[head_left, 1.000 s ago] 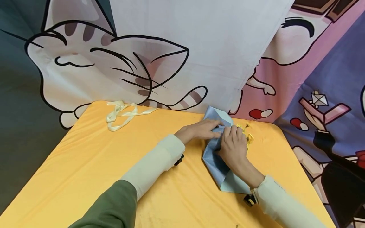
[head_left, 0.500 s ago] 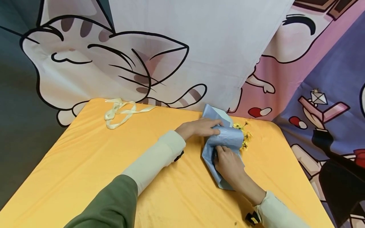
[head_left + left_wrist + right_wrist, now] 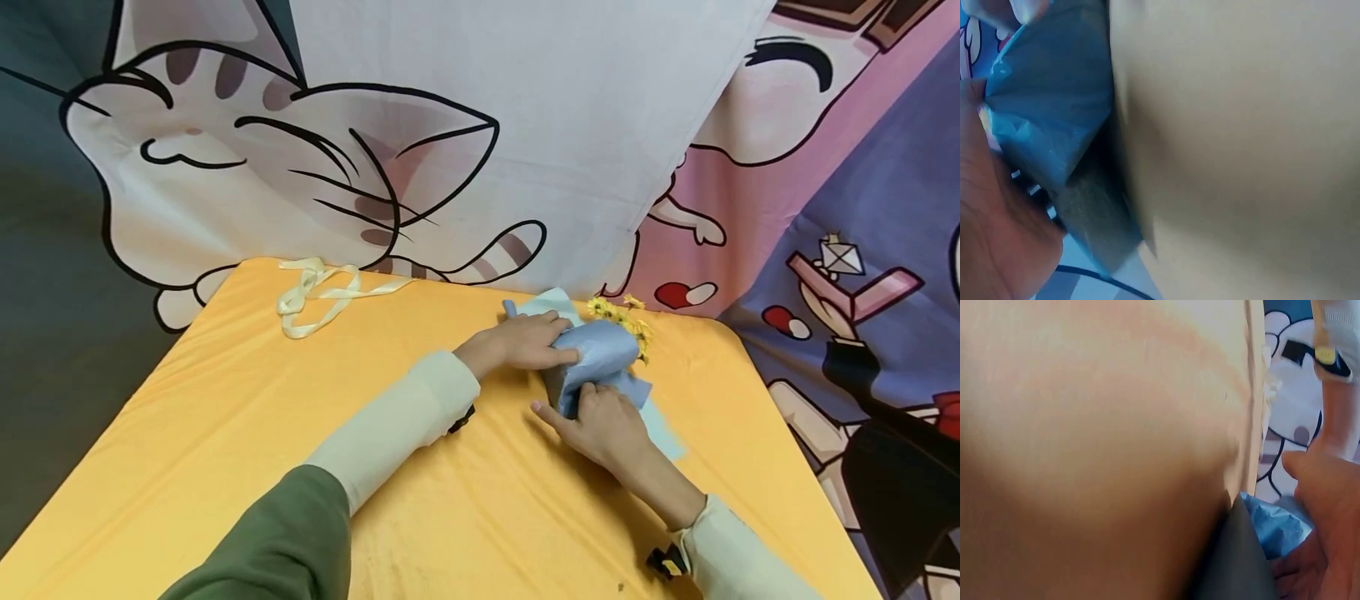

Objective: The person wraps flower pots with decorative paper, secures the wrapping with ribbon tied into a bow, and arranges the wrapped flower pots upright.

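Blue wrapping paper, pale blue on its other side, is rolled around a bunch of yellow flowers. Only the blossoms show past the far right end; the stems are hidden. My left hand grips the paper bundle from the left, thumb toward me and fingers over the far side. My right hand has its fingers curled at the near edge of the paper, with the thumb sticking out to the left. In the left wrist view the paper stands folded beside the left palm.
A cream ribbon lies loosely looped at the back left of the yellow-covered table. Cartoon-printed cloth hangs right behind the table edge. A black object stands beyond the right edge.
The right hand has come off the top of the bundle to its near side. The paper has rolled and turned, its near part lifted from the table, and the flowers have shifted away and left.
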A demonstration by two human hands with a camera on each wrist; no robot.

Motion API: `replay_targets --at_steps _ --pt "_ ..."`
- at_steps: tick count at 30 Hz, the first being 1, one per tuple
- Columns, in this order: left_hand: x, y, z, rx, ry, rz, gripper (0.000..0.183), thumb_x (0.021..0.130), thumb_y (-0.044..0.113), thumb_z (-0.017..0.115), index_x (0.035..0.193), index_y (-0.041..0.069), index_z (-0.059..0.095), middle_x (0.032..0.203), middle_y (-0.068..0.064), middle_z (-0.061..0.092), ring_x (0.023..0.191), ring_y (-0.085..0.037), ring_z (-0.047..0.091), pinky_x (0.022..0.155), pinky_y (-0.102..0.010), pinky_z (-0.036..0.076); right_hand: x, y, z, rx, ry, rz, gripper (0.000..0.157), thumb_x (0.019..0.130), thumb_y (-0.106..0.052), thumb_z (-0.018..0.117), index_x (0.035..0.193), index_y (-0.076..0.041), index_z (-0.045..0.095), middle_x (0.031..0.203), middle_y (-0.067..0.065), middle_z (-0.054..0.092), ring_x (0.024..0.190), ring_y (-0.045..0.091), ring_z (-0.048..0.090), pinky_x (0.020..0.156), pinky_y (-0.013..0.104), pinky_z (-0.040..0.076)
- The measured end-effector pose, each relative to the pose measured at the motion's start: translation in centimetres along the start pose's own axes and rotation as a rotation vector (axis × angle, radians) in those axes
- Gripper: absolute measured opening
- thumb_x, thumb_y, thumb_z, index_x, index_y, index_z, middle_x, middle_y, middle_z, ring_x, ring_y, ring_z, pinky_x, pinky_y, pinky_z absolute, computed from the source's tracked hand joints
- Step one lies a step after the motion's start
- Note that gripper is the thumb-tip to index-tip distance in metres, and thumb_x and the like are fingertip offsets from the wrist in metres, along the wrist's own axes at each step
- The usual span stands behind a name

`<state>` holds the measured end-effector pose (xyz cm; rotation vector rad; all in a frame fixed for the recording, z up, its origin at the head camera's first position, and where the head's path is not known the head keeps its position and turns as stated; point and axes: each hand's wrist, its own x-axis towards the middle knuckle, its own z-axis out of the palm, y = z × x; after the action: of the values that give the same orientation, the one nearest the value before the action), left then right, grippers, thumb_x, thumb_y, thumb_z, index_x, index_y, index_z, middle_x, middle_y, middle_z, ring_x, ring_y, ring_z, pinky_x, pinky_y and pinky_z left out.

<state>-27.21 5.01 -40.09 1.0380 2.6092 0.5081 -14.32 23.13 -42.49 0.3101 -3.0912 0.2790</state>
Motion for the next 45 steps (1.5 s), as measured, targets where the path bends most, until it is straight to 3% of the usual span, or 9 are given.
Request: replay_targets --at_steps 3,7,14,19,24,31,38,41,45 --pt "-0.4 0.3 0.9 0.033 0.049 -0.024 0.088 0.115 0.074 0.035 0.175 0.010 0.039 0.173 -0.013 0.047 0.157 -0.031 0.053 0.133 -0.053 0.041 0.4 0.9 0.0 0.047 -0.020 0.042 0.104 0.098 -0.084 0.067 0.122 0.018 0.066 0.099 0.030 0.074 0.082 0.039 0.075 0.075 0.054 0.064" --pt "-0.8 0.8 2.1 0.038 0.125 -0.051 0.096 0.112 0.081 0.034 0.171 0.006 0.045 0.156 -0.015 0.057 0.137 -0.028 0.060 0.122 -0.049 0.050 1.2 2.3 -0.1 0.173 -0.021 0.077 0.117 0.098 -0.072 0.078 0.153 0.024 0.039 0.106 0.040 0.073 0.086 0.044 0.078 0.074 0.056 0.064" --pt "-1.6 0.8 3.3 0.015 0.170 -0.077 0.121 0.096 0.093 0.056 0.178 0.007 0.030 0.156 -0.009 0.064 0.139 -0.026 0.056 0.121 -0.042 0.048 2.3 3.5 0.2 0.248 0.015 0.072 0.119 0.104 -0.054 0.079 0.173 0.014 0.010 0.149 0.050 0.057 0.128 0.062 0.069 0.101 0.071 0.060" --pt "-1.8 -0.1 3.3 0.044 0.096 -0.073 0.104 0.108 0.075 0.057 0.180 0.009 0.021 0.171 -0.011 0.056 0.158 -0.031 0.044 0.133 -0.047 0.032 2.8 3.5 0.6 0.232 0.017 0.040 0.117 0.109 -0.051 0.072 0.176 0.011 -0.002 0.162 0.050 0.044 0.145 0.066 0.055 0.113 0.078 0.050" --pt "-1.4 -1.1 3.6 -0.024 0.064 -0.052 0.094 0.114 0.058 0.060 0.180 0.005 0.019 0.179 -0.014 0.047 0.167 -0.029 0.044 0.140 -0.052 0.024 3.2 3.2 0.9 0.234 -0.013 0.032 0.114 0.114 -0.051 0.063 0.172 0.017 -0.009 0.169 0.052 0.030 0.155 0.068 0.042 0.125 0.080 0.038" --pt "-0.2 -2.3 4.9 -0.012 0.137 -0.096 0.089 0.112 0.061 0.062 0.174 0.002 0.034 0.165 -0.011 0.063 0.151 -0.024 0.062 0.134 -0.056 0.030 3.9 3.0 0.7 0.246 -0.044 0.010 0.111 0.117 -0.049 0.059 0.170 0.019 -0.011 0.153 0.055 0.050 0.137 0.066 0.062 0.110 0.074 0.055" --pt "-3.3 -0.7 3.5 0.016 0.214 -0.174 0.071 0.112 0.058 0.064 0.153 0.002 0.053 0.135 -0.012 0.078 0.128 -0.028 0.074 0.130 -0.059 0.035 5.1 2.4 0.4 0.228 -0.040 -0.072 0.111 0.116 -0.054 0.058 0.172 0.017 -0.006 0.156 0.051 0.051 0.138 0.064 0.062 0.112 0.073 0.054" --pt "-4.6 -1.2 3.3 0.012 0.245 -0.208 0.073 0.111 0.058 0.065 0.152 -0.001 0.053 0.130 -0.015 0.079 0.125 -0.030 0.075 0.128 -0.060 0.037 6.0 1.4 0.4 0.232 -0.060 -0.117 0.111 0.116 -0.055 0.058 0.173 0.016 -0.006 0.162 0.049 0.047 0.145 0.061 0.059 0.119 0.071 0.051" --pt "-6.6 -2.2 3.4 0.007 0.263 -0.268 0.088 0.112 0.059 0.063 0.163 -0.009 0.043 0.143 -0.025 0.075 0.134 -0.038 0.073 0.128 -0.062 0.037 7.2 -0.2 0.6 0.202 -0.120 -0.175 0.110 0.116 -0.052 0.058 0.173 0.015 -0.008 0.165 0.045 0.047 0.155 0.055 0.052 0.133 0.070 0.037"
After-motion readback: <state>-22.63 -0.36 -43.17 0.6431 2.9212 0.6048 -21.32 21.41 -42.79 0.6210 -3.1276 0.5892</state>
